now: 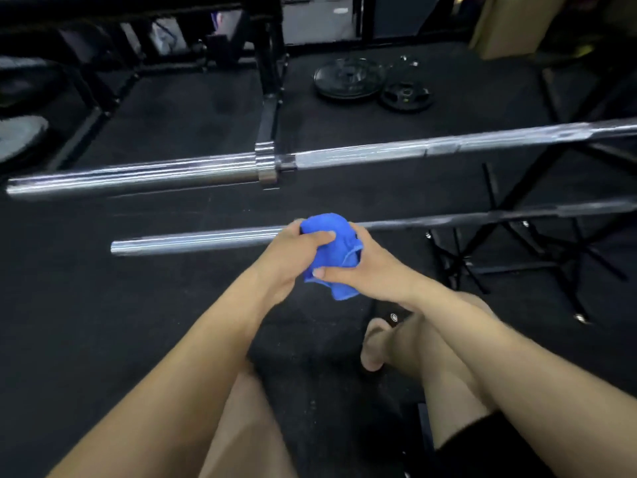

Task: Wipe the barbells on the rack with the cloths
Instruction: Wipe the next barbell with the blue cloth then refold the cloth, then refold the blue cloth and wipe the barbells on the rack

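Two steel barbells lie across a black rack. The upper barbell (362, 157) runs the full width of the view. The lower barbell (200, 240) passes just behind my hands. A bunched blue cloth (331, 257) is held between both hands in front of the lower bar. My left hand (293, 255) grips the cloth's left side, thumb on top. My right hand (365, 267) grips its right side, thumb pressed on the lower fold. Whether the cloth touches the bar is hidden by my hands.
The black rack frame (537, 243) stands at the right with pegs sticking out. Weight plates (348, 79) lie on the dark rubber floor beyond the bars. A black upright post (270, 98) rises behind the upper bar. My bare legs and foot (374, 346) are below.
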